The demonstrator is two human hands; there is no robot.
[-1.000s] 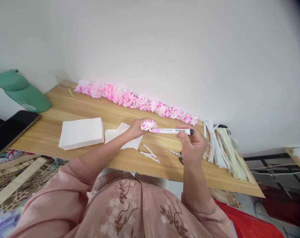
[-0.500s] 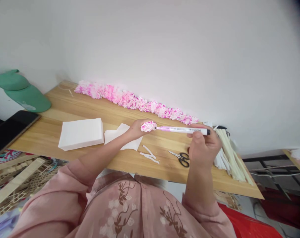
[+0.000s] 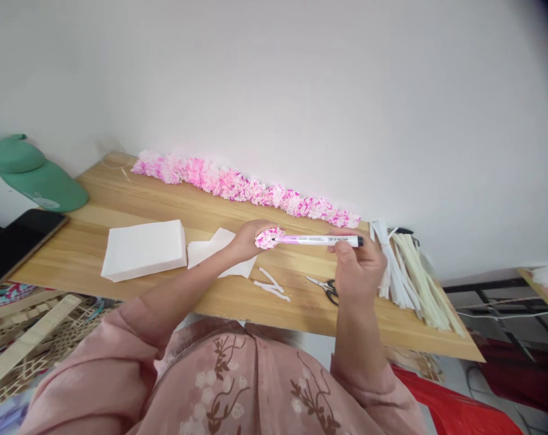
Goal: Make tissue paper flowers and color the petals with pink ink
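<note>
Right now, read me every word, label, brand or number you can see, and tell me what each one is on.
No text can be read for certain.
Marker in the right hand: dark print along the barrel, too small and blurred to read.
Green cap: a pale mark on the brim, too faint to make out as words or a logo.
I can make out no other lettering.

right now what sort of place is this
Likely a craft workspace: ruffled pink-and-white flowers along the wall, black-handled scissors on the wooden table, a marker pen in the right hand.
</note>
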